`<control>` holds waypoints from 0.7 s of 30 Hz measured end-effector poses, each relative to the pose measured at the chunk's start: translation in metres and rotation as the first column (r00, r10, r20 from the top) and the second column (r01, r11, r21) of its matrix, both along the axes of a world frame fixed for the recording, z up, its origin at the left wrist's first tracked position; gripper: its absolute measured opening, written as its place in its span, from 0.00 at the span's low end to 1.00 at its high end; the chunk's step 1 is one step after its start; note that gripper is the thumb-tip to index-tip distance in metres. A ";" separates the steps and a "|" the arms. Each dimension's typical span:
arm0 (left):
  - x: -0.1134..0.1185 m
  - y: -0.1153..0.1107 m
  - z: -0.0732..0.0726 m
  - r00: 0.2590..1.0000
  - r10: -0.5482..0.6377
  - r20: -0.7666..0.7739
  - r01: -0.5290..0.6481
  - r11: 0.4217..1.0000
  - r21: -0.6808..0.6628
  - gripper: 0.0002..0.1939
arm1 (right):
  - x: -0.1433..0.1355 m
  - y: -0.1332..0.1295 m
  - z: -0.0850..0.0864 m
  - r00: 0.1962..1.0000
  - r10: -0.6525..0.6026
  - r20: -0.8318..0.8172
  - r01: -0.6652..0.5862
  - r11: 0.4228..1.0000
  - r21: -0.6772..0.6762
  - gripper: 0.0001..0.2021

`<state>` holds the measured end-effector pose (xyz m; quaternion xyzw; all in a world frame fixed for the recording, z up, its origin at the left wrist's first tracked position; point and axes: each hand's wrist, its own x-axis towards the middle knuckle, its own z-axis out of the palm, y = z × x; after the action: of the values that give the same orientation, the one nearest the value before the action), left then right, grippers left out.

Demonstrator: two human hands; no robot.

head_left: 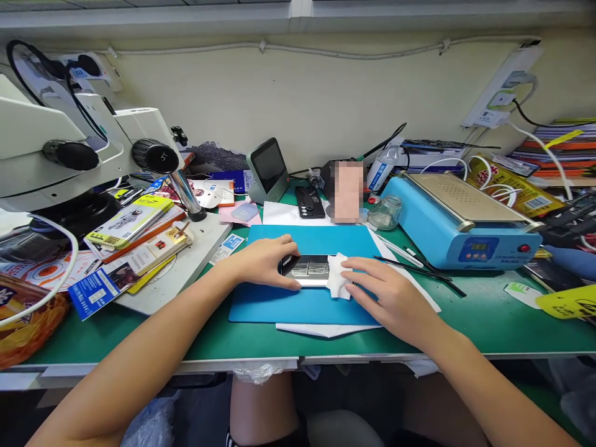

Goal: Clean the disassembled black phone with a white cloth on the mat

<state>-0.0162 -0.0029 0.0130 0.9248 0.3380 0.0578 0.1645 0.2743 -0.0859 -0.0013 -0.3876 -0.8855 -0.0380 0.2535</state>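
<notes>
A phone (310, 269) with a dark, glossy face that reflects light lies sideways on a blue mat (265, 305). My left hand (272, 264) grips its left end, thumb along the near edge and fingers at the far edge. A ring shows on one finger. At the phone's right end, my right hand (379, 288) presses a crumpled white tissue (338, 276) against the surface with its fingertips. The tissue covers that end of the phone.
A blue heating machine (470, 242) stands at the right, with black tweezers (437, 273) in front. Behind the mat are a glass jar (385, 212), a black phone (310, 202) and a small display (269, 167). A microscope (93, 149) and stacked packets (135, 226) fill the left.
</notes>
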 end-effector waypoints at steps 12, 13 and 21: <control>0.000 0.000 -0.002 1.000 -0.006 0.009 0.006 1.000 0.018 0.33 | -0.031 -0.013 -0.008 0.959 0.055 0.278 0.032 0.953 -0.301 0.42; 0.000 0.000 -0.002 1.000 -0.006 0.008 0.005 1.000 0.018 0.32 | -0.029 -0.015 -0.007 0.958 0.059 0.282 0.029 0.954 -0.299 0.42; 0.001 0.000 0.000 1.000 -0.004 0.023 0.004 1.000 0.009 0.31 | -0.065 -0.014 -0.006 0.961 -0.121 0.250 0.179 0.958 -0.223 0.45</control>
<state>-0.0152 -0.0030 0.0131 0.9256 0.3339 0.0695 0.1644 0.2090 -0.0998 -0.0076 -0.4753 -0.8747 0.0065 0.0944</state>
